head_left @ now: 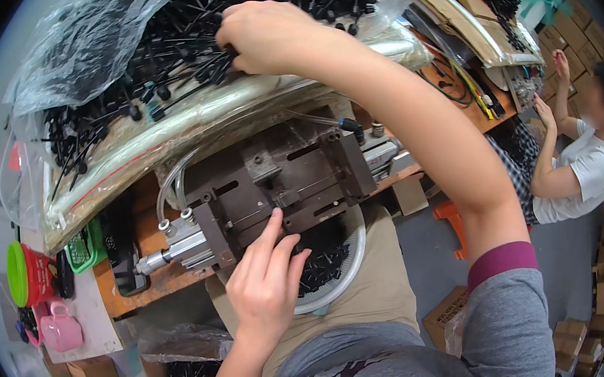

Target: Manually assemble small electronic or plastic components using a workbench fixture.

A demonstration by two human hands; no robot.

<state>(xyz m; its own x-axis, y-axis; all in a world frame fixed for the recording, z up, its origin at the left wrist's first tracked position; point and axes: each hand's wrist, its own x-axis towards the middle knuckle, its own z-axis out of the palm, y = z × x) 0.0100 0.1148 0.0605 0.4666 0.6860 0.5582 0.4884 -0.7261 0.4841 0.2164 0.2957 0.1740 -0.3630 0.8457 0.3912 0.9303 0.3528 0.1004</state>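
Observation:
My left hand (262, 282) is at the front of a dark metal clamping fixture (243, 195), its index fingertip against the front edge and its other fingers and thumb apart. No held thing shows in it. My right hand (266, 36) reaches across to a large heap of thin black plastic parts with small round heads (174, 47). Its fingers are curled down at the heap; the fingertips are partly hidden, so what they grip cannot be made out. Below the fixture, a round white-rimmed basket (358, 256) on my lap holds more short black pieces.
Pneumatic cylinders (193, 249) with clear hoses flank the fixture. A plastic-wrapped tray edge (113, 169) borders the heap. At left are a red tub with a green rim (25, 274), a green basket (85, 247) and a pink mug (61, 328). A co-worker (574, 157) sits at far right.

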